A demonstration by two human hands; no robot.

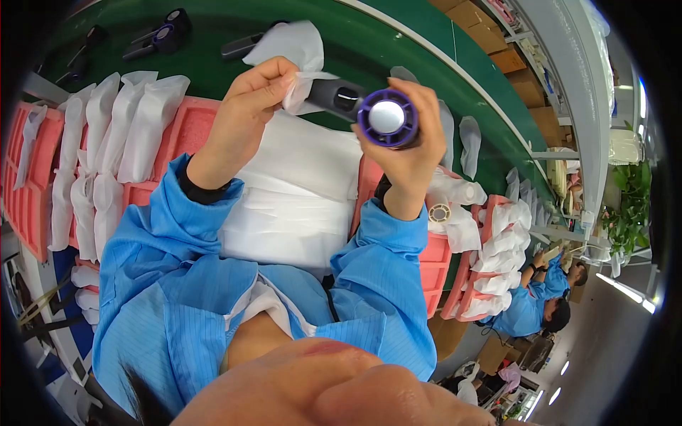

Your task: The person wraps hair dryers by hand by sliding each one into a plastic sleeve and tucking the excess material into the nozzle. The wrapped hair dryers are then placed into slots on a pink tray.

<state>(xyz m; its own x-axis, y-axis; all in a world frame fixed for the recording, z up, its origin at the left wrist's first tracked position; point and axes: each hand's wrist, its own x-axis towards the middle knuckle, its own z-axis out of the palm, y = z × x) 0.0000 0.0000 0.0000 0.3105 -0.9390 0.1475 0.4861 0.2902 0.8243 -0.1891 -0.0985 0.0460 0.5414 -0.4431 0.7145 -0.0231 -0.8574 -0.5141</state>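
My right hand [415, 135] is wrapped round the purple, ring-shaped head of a hair dryer [388, 117], which has a silver round centre and a dark handle. Its handle points left toward my left hand [249, 106]. Between thumb and fingers, that hand pinches a thin white bag [302, 85], whose mouth covers the end of the handle. The rest of the bag flares up beyond my fingers. Below both hands lies a stack of flat white sheets or bags [291, 192] in front of my chest.
Pink trays [192, 128] with several white-wrapped items [153, 128] stand on the left; more wrapped items [501, 248] fill pink trays on the right. Several unwrapped dryers [167, 32] lie on the green bench [234, 18]. Two people in blue [526, 309] sit farther right.
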